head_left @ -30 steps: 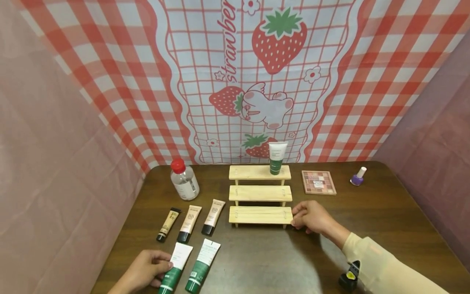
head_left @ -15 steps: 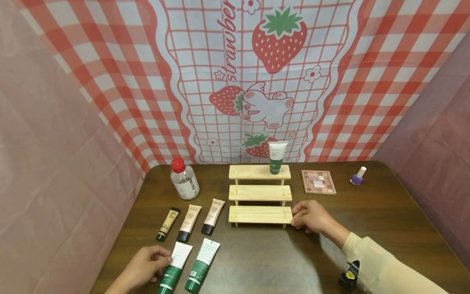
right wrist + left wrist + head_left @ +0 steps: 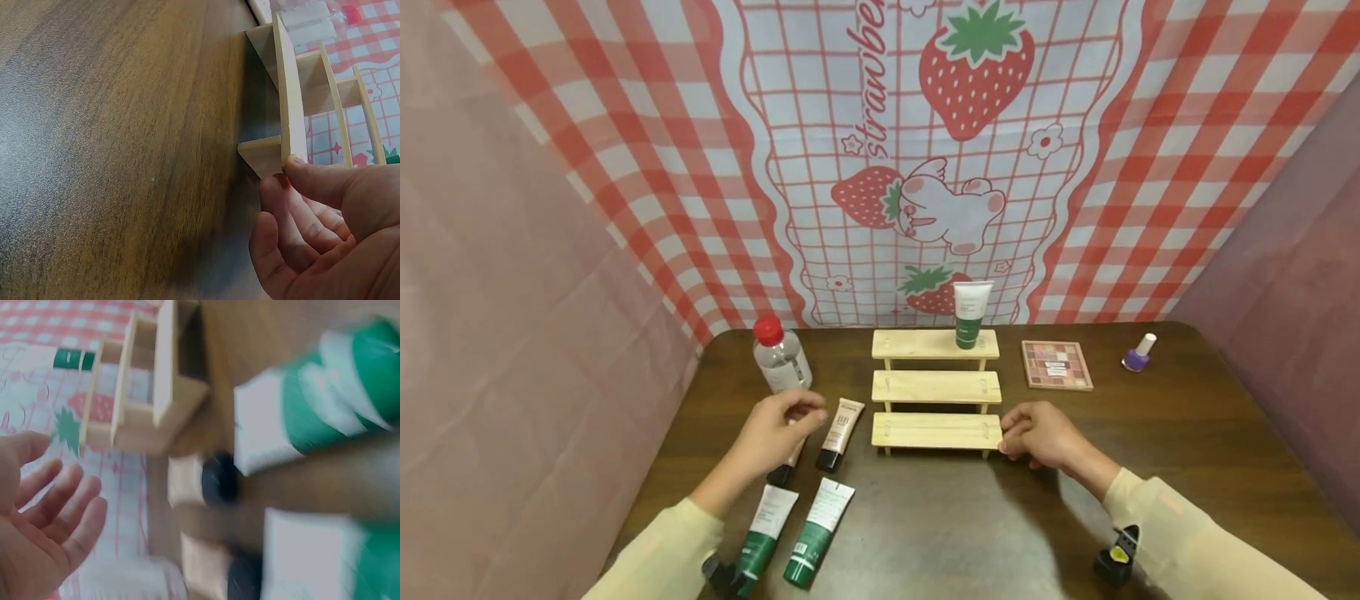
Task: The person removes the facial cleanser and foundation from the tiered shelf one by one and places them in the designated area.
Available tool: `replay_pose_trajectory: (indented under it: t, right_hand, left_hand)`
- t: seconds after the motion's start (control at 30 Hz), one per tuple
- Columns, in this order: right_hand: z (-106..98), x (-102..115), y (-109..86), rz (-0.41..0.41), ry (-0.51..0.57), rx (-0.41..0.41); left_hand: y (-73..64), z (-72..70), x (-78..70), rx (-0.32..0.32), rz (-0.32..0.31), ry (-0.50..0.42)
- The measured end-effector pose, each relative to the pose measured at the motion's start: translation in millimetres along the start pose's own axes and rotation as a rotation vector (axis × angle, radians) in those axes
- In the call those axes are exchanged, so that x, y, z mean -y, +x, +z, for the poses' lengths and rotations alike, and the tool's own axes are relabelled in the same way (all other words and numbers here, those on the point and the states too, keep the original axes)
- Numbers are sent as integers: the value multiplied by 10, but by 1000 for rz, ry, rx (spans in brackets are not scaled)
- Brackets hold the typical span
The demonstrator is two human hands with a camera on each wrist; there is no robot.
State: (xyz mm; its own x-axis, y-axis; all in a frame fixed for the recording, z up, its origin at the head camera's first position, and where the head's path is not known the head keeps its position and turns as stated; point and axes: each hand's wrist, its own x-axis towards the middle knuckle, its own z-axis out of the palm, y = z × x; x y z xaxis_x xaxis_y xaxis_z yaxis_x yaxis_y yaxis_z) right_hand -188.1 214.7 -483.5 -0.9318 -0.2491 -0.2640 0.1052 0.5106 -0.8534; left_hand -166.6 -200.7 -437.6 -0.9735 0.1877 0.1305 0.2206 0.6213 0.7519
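In the head view my left hand (image 3: 767, 437) hovers over the BB cream tubes with its fingers loosely bent, holding nothing. One BB cream tube (image 3: 842, 433) lies in sight beside the fingertips. The other BB cream tube (image 3: 782, 474) is mostly covered by the hand. My right hand (image 3: 1043, 437) pinches the right end of the lowest board of a three-tier wooden display stand (image 3: 936, 429), thumb on top and fingertip beneath, as the right wrist view shows. A white-and-green tube (image 3: 972, 315) stands upright on the stand's top tier, at its right.
Two larger white-and-green tubes (image 3: 820, 531) lie at the front left. Behind the left hand is a clear bottle (image 3: 782, 360) with a red cap. Right of the stand lie an eyeshadow palette (image 3: 1056, 365) and a purple nail polish bottle (image 3: 1137, 358). Fabric hangs behind the table.
My left hand has left the front-left green-and-white tube, which stays lying there, and moved up and away over the BB cream tubes. The right hand keeps its hold on the stand.
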Motion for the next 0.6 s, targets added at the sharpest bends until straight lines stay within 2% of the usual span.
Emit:
replay_pose_trajectory:
  t: [0.13, 0.27, 0.43, 0.6]
  right_hand:
    - [-7, -19, 9, -9, 7, 5]
    - [-2, -20, 14, -9, 1, 4]
    - [5, -13, 16, 4, -7, -2]
    - [1, -14, 12, 7, -9, -6]
  left_hand:
    - [399, 218, -253, 32, 52, -112]
    - [739, 369, -483, 60, 88, -140]
    - [1031, 495, -677, 94, 110, -154]
    - [1223, 590, -782, 117, 92, -158]
